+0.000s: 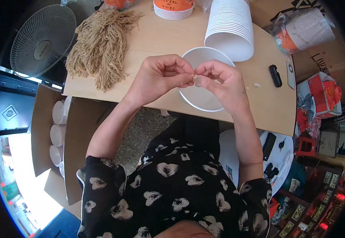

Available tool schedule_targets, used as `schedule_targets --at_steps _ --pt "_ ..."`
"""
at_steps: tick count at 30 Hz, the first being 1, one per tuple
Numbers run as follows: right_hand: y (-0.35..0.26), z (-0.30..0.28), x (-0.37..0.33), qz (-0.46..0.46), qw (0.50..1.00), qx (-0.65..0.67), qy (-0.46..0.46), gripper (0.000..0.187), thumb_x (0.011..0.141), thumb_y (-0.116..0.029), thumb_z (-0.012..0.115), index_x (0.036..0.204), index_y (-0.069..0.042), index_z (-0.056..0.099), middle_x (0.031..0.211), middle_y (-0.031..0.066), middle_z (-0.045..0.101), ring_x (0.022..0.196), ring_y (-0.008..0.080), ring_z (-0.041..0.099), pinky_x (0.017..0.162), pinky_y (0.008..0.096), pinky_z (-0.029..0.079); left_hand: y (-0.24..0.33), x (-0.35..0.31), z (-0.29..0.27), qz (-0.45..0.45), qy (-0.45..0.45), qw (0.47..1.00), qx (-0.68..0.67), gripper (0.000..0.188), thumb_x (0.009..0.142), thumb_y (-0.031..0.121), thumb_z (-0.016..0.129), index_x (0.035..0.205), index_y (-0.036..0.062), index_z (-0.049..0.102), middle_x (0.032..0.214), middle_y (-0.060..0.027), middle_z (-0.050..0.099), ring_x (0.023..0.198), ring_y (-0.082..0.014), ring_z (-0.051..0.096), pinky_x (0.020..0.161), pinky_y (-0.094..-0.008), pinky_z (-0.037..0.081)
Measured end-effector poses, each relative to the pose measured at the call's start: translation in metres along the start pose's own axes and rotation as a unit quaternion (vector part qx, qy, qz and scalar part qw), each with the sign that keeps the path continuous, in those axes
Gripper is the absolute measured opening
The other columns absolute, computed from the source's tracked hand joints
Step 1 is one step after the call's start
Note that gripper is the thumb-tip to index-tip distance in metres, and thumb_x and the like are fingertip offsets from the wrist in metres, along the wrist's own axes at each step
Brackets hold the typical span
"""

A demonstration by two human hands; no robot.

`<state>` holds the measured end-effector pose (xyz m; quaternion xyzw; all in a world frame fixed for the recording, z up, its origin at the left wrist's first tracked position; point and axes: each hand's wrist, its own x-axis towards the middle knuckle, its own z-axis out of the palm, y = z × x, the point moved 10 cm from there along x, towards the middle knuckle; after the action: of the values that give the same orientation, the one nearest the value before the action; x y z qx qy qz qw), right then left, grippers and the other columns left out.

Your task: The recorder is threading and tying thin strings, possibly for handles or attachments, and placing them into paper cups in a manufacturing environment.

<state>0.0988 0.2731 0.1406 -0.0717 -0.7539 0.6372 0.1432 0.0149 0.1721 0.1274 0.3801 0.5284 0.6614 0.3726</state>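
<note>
My left hand (159, 76) and my right hand (222, 82) meet above the table, fingertips pinched together on a small yellowish thing (195, 76). Fingers cover most of it, so its kind cannot be made out. Just beneath them a white paper bucket (199, 104) stands with its mouth up, near the table's front edge. Behind it lies a nested stack of white buckets (231, 27), its open end toward me. A thick bundle of tan strings (101, 43) is spread at the left of the table.
Orange-printed buckets (173, 8) stand at the back. A black pocket-sized object (275, 76), a phone-like slab (291, 75) and a small white bit (256, 85) lie at the right. Bagged buckets (305, 31) are beyond. A fan (42, 49) and an open carton (79, 146) flank the left.
</note>
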Motion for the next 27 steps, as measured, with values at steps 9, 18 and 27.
schedule_targets --at_steps 9,18,27 --pt "0.001 0.002 -0.001 0.001 0.999 -0.004 -0.049 0.009 0.088 -0.004 0.070 0.094 0.002 0.066 0.087 0.0024 0.068 0.078 0.0076 0.062 0.074 0.0234 0.051 0.008 -0.006 0.004 0.035 -0.023 0.998 0.042 0.009 0.089 -0.003 0.067 0.097 -0.0044 0.064 0.092 -0.0101 0.071 0.089 -0.0150 0.070 0.079 -0.0249 0.059" --pt "0.018 -0.002 -0.005 0.057 0.985 0.162 -0.025 0.012 0.093 -0.004 0.064 0.102 0.003 0.063 0.091 0.0050 0.067 0.082 0.0115 0.064 0.077 0.0257 0.053 -0.001 -0.005 0.002 0.042 -0.031 0.998 -0.016 0.008 0.090 -0.003 0.066 0.097 -0.0048 0.062 0.093 -0.0139 0.072 0.091 -0.0171 0.071 0.080 -0.0266 0.060" --pt "-0.013 0.003 -0.003 -0.065 0.995 -0.066 -0.039 0.015 0.095 -0.005 0.062 0.105 0.005 0.064 0.089 0.0068 0.069 0.084 0.0116 0.064 0.077 0.0257 0.052 -0.002 -0.002 0.001 0.030 -0.030 0.999 -0.014 0.006 0.091 -0.002 0.065 0.096 -0.0045 0.062 0.092 -0.0133 0.071 0.090 -0.0175 0.071 0.079 -0.0263 0.060"
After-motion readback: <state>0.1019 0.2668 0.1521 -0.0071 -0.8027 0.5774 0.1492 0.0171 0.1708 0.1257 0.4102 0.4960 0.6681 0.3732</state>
